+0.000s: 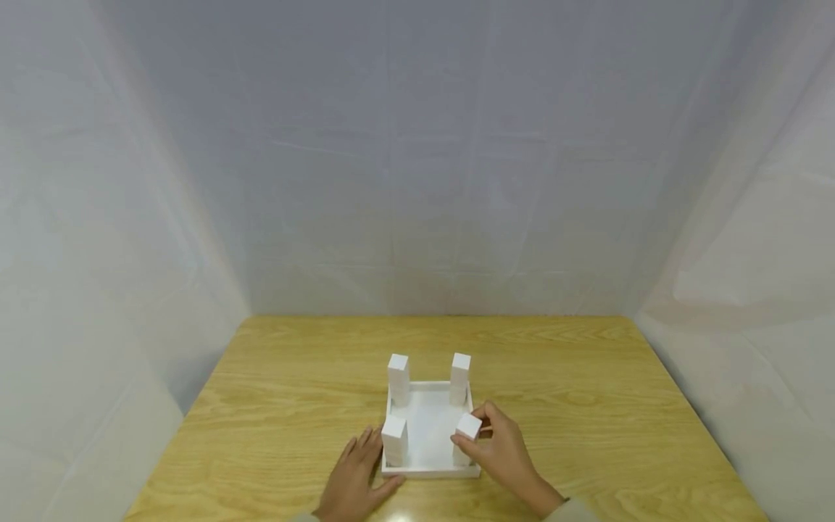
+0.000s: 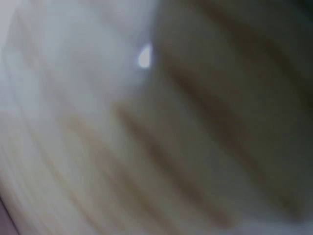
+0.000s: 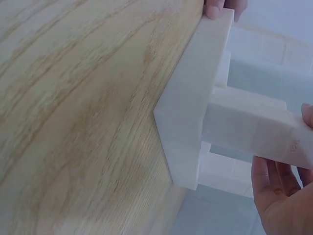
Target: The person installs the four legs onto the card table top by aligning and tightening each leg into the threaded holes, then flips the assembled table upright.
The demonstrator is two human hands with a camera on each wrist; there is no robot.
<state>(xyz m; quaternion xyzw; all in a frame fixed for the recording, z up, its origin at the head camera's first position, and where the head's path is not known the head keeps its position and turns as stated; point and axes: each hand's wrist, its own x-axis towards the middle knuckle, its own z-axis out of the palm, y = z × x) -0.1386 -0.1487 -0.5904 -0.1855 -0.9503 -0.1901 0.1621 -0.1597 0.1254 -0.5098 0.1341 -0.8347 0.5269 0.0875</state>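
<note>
A shallow white tray (image 1: 430, 435) lies on the table, with a column of white blocks upright at each corner. At its near right corner, my right hand (image 1: 505, 449) pinches the top white block (image 1: 468, 425) between thumb and fingers. In the right wrist view that block (image 3: 301, 142) sits on the column, faint marks on its side. My left hand (image 1: 355, 475) rests at the near left corner, fingers spread along the side and thumb by the front wall. The near left column (image 1: 395, 441) stands just beside it. The left wrist view shows only blurred wood grain.
Two more columns, a far left one (image 1: 399, 378) and a far right one (image 1: 459, 378), rise from the tray's back corners. Wood-grained table (image 1: 293, 391) surrounds the tray. Pale sheeting (image 1: 430, 217) hangs behind and along both sides.
</note>
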